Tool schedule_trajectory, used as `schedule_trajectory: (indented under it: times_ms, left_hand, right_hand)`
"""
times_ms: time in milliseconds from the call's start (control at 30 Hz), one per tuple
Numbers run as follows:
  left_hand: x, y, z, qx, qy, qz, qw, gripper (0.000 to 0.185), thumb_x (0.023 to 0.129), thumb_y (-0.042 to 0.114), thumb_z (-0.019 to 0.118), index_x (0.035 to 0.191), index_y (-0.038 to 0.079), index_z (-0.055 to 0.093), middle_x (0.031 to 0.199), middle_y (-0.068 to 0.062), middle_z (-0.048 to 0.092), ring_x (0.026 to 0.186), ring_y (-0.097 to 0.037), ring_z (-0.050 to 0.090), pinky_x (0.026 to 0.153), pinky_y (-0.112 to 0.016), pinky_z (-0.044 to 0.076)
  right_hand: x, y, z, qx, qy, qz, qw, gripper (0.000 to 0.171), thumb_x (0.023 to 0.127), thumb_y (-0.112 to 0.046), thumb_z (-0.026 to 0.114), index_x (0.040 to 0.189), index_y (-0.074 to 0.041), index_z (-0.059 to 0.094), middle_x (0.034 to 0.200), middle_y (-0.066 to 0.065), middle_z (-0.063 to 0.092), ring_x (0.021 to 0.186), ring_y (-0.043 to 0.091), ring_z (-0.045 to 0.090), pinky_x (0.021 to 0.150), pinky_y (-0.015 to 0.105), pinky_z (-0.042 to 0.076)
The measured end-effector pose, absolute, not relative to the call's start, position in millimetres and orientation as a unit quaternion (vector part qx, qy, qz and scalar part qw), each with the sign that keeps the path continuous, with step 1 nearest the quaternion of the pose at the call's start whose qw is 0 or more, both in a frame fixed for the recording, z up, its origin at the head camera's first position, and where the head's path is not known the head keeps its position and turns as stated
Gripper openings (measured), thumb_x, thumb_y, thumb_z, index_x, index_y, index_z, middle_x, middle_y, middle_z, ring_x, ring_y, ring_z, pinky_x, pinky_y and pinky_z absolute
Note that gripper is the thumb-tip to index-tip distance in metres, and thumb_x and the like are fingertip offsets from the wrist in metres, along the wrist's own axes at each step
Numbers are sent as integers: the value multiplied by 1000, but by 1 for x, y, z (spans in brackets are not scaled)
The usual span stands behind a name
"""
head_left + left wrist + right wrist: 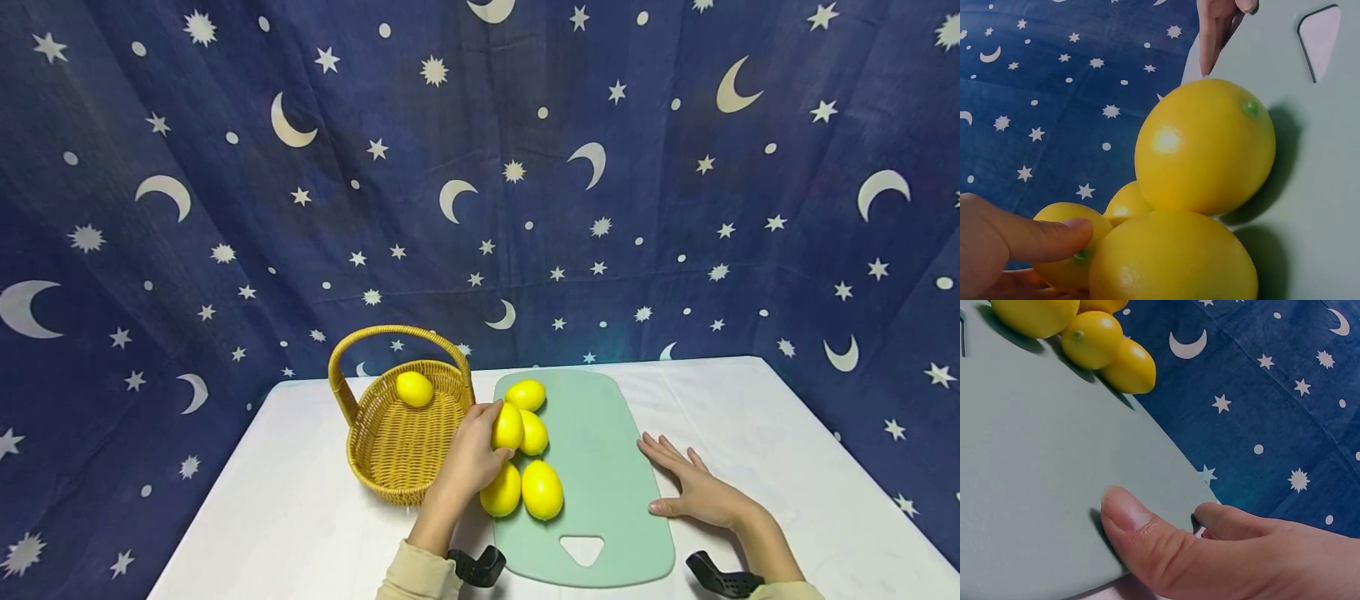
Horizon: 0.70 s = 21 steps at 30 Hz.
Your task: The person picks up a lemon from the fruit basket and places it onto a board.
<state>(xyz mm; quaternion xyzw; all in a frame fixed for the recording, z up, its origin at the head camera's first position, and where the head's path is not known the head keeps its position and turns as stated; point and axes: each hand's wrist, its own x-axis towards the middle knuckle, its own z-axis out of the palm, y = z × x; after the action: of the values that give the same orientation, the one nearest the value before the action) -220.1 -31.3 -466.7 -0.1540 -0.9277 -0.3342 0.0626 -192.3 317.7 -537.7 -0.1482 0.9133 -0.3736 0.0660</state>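
My left hand (474, 450) grips a yellow lemon (507, 427) at the left side of the green cutting board (600, 467). In the left wrist view its thumb (1054, 240) lies across that lemon, with other fingers partly hidden beneath. Close around it sit a far lemon (526, 394), one just right (535, 435), and two nearer ones, left (501, 490) and right (542, 490). My right hand (693, 487) rests at the board's right edge, fingers spread, its thumb (1129, 515) over the rim in the right wrist view.
A woven basket (401, 496) with a tall arched handle (397, 329) stands left of the board, one lemon (415, 389) inside. White cloth (277, 500) covers the table. A blue curtain with moons and stars (480, 208) hangs behind it.
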Motion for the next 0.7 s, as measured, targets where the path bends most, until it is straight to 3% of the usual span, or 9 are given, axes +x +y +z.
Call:
schedule_trajectory:
  times_ms: [700]
  left_hand:
    - [-220,-27,-465,-132,-938,-320,-13,69,82,10,72,142,-2,40,134,-20,50,124,-33,49,105,-46,41]
  right_hand:
    - [-192,319,-540,-161,910,-377,60,97,70,-40,78,147,-5,32,154,26,19,142,45,3,111,62,-16]
